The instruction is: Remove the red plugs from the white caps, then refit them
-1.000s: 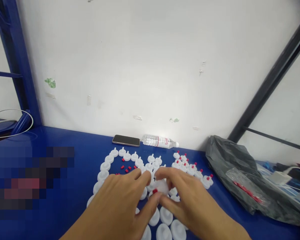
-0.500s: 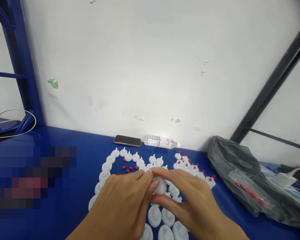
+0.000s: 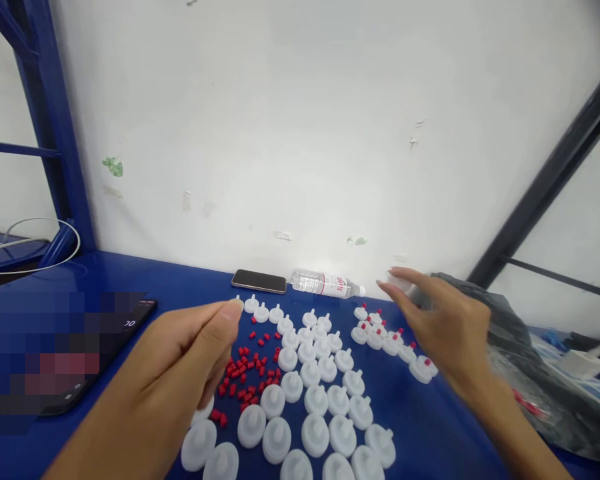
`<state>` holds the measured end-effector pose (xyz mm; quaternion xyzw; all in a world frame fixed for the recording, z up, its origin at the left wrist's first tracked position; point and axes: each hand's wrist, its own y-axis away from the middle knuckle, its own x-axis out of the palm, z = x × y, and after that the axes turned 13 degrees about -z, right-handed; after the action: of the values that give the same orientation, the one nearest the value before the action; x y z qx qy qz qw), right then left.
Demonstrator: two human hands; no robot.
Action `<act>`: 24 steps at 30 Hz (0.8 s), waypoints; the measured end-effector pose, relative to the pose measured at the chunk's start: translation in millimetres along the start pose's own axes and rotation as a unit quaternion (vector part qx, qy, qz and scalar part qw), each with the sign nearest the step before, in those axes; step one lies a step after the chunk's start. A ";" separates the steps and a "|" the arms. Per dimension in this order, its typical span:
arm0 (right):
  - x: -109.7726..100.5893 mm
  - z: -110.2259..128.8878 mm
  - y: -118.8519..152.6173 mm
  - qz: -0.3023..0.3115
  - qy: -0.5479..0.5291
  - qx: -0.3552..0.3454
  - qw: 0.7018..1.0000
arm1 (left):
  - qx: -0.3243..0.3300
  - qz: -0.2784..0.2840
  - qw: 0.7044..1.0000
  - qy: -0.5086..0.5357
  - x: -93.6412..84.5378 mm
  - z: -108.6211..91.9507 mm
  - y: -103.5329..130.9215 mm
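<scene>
My left hand is closed, fingers curled in and thumb pressed against the index finger; whatever lies inside is hidden. It hovers over the left side of a group of white round nozzle caps. Small red caps lie loose just right of it. My right hand is raised at the back right, pinching a blurred white nozzle cap between thumb and fingers; whether a red cap sits on its tip I cannot tell. Below that hand stand several white nozzle caps with red tips.
A phone and a clear plastic bottle lie along the wall. Another phone, partly pixelated, is at the left. Dark plastic sheeting covers the right end of the blue table, with a blue post at the far left.
My hands have parted from around the white nozzle cap. The right one has carried it right and toward the back; the left has drawn back left, uncovering the red caps.
</scene>
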<state>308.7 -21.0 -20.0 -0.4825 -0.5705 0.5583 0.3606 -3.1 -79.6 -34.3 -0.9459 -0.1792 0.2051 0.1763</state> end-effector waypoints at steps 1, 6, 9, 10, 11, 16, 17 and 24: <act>5.5 -9.0 -0.3 0.040 -0.009 0.041 0.998 | 0.014 -0.003 0.998 -0.060 -2.5 2.7 -2.9; 21.8 7.7 4.5 0.185 -0.158 0.103 0.965 | 0.101 0.110 0.930 -0.335 17.8 11.9 -8.6; 38.6 31.4 8.1 0.247 -0.220 0.059 0.942 | 0.116 0.182 0.883 -0.417 33.4 15.8 -8.4; 46.8 35.9 9.0 0.271 -0.229 0.052 0.934 | 0.119 0.191 0.873 -0.433 35.9 16.4 -8.4; 55.8 38.5 9.8 0.291 -0.236 0.049 0.926 | 0.124 0.193 0.867 -0.442 36.9 16.4 -8.4; 100.4 38.1 15.4 0.347 -0.267 0.052 0.898 | 0.141 0.172 0.864 -0.452 32.5 12.6 -9.2; 107.1 38.0 17.0 0.356 -0.274 0.056 0.892 | 0.142 0.168 0.866 -0.448 31.9 12.4 -8.9; 127.7 43.2 31.5 0.407 -0.319 0.068 0.853 | 0.178 0.149 0.880 -0.416 33.5 19.4 -4.3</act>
<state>237.2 85.4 -72.4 -0.4415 -0.3675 0.8157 -0.0685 15.5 -57.0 -59.9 -0.7421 -0.0536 0.6316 0.2181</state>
